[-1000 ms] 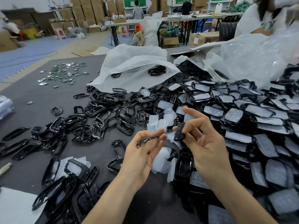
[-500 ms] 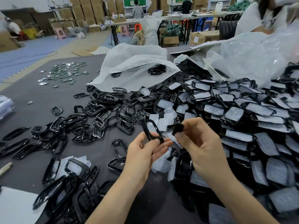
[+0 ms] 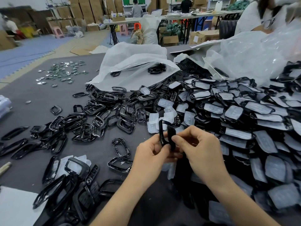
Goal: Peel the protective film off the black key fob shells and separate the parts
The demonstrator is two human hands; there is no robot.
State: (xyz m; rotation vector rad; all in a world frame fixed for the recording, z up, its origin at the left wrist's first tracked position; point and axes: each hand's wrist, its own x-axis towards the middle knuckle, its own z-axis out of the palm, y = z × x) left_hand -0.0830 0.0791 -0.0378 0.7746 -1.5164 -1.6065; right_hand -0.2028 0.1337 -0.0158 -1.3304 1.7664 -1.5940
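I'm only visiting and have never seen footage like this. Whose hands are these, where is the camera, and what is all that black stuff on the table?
No machine here: a person works bare-handed, and a camera on their head looks down at the hands. The left hand grips a black frame; the right hand pinches a second black part beside it. On the grey table, bare frames lie to the left, a pile of film-covered shells to the right, with a white bag behind.

Stacked cartons (image 3: 84, 8) — blue floor mats (image 3: 24, 49)
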